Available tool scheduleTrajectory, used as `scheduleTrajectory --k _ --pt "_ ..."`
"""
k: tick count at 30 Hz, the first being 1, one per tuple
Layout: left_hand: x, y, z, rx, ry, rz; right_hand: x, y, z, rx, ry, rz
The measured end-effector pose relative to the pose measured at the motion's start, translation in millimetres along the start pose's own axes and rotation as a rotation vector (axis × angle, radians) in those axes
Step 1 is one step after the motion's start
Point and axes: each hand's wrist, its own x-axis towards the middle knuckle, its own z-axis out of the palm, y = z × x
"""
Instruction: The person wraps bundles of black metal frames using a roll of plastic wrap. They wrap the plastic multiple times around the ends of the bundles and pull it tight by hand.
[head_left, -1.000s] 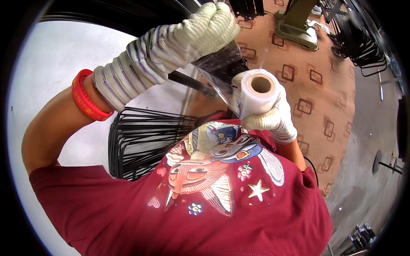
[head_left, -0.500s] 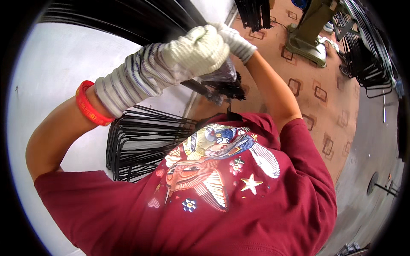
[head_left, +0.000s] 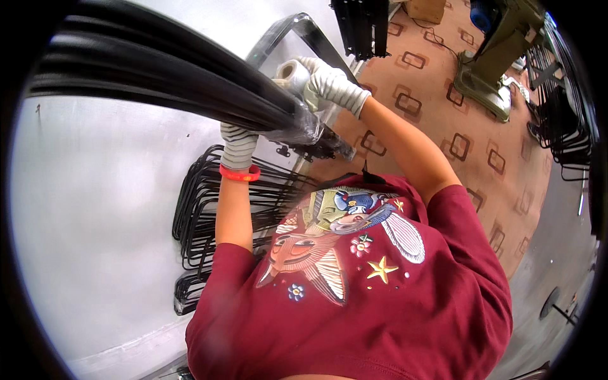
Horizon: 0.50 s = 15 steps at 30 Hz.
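Wrapping a bundle of black metal rods [head_left: 190, 82] in clear film

We're gripping the roll of clear film [head_left: 292, 74] with our gloved right hand [head_left: 329, 85], pressing it up against the bundle's wrapped end. Our left hand [head_left: 239, 144], gloved too with a red wristband [head_left: 239, 173], is reaching up under the bundle; can't tell its grip. More black wire frames [head_left: 202, 209] are lying on the white surface [head_left: 95, 221] just below.
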Motion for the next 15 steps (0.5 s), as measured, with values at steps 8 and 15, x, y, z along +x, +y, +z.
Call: scheduleTrajectory --k 8,15 --pt "-4 9 40 -0.116 0.039 -0.183 39 25 26 0.183 0.229 -0.193" --pt "-7 0 104 -0.531 0.271 -0.416 35 37 15 0.264 0.055 -0.139"
